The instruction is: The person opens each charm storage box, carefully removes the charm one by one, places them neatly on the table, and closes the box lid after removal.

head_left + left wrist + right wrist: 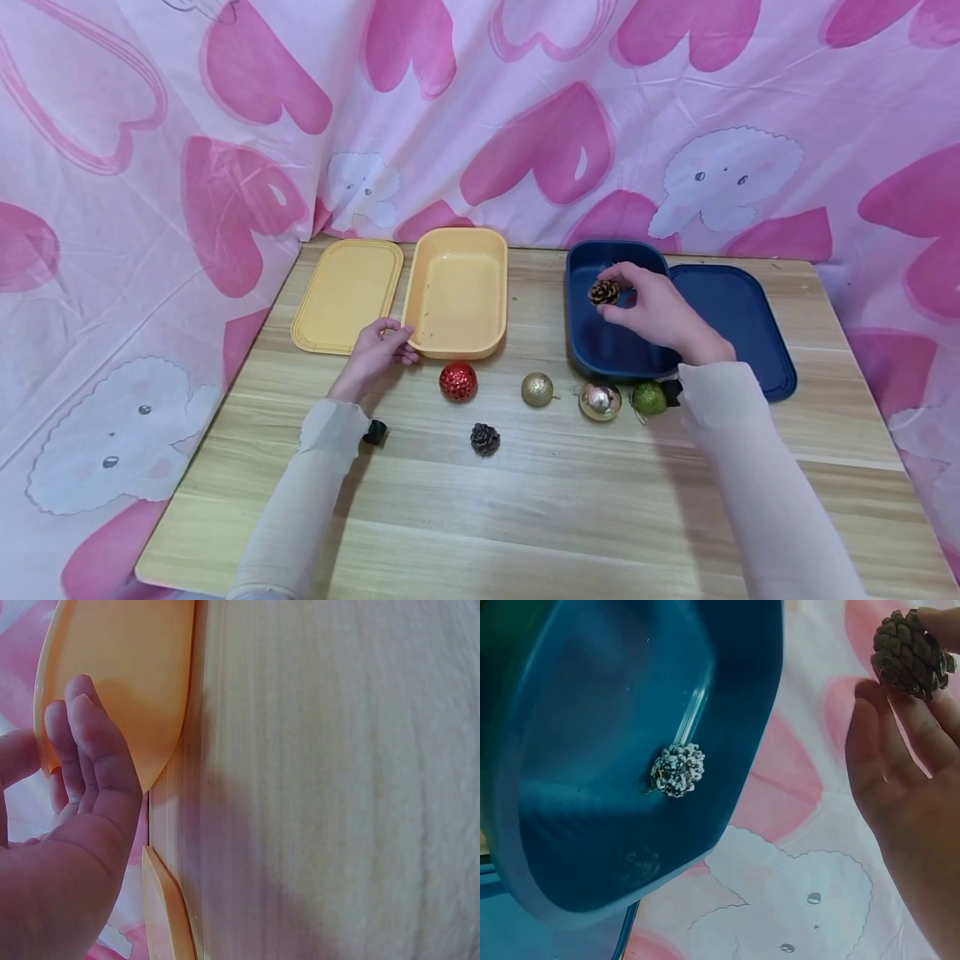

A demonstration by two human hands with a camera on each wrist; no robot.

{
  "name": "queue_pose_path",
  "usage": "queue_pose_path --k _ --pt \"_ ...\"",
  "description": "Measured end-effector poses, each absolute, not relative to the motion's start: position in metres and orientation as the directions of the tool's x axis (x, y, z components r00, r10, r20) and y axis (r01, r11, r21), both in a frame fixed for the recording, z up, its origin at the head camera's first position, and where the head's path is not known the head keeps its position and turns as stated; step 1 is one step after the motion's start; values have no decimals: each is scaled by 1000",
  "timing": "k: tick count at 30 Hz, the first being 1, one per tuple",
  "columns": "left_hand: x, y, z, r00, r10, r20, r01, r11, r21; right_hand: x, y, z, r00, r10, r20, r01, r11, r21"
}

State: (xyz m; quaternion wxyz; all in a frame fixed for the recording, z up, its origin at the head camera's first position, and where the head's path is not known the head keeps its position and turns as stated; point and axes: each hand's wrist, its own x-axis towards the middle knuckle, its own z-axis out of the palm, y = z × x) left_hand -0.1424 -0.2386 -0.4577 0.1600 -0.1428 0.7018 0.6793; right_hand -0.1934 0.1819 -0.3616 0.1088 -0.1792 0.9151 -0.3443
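Note:
My right hand pinches a brown pinecone between thumb and fingers, over the dark blue box. The right wrist view shows this pinecone gripped by its sides, and a white-tipped pinecone lying inside the blue box. At the near left corner of the yellow box, my left hand holds the rim between thumb and fingers. In the left wrist view the fingers lie against the box's outer wall.
A yellow lid lies left, a blue lid right. In front stand a red ball, a gold glitter ball, a shiny gold ball and a green ball. A dark pinecone lies nearer.

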Motion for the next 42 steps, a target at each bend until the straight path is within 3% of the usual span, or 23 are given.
queue_pose_path --k 14,21,32,42 --pt "-140 -237 -456 -913 8 -409 -408 35 912 -159 170 -355 -928 -360 95 -309 603 -735" --pt "-141 -238 -459 -910 19 -414 -413 37 910 -139 165 -352 -943 -321 92 -257 521 -814" --pt "-141 -238 -457 -908 2 -420 -419 60 906 -113 160 -355 -905 -380 193 -330 339 -881" --pt "-142 -238 -455 -908 0 -419 -418 58 906 -88 158 -374 -897 -394 198 -298 209 -931"
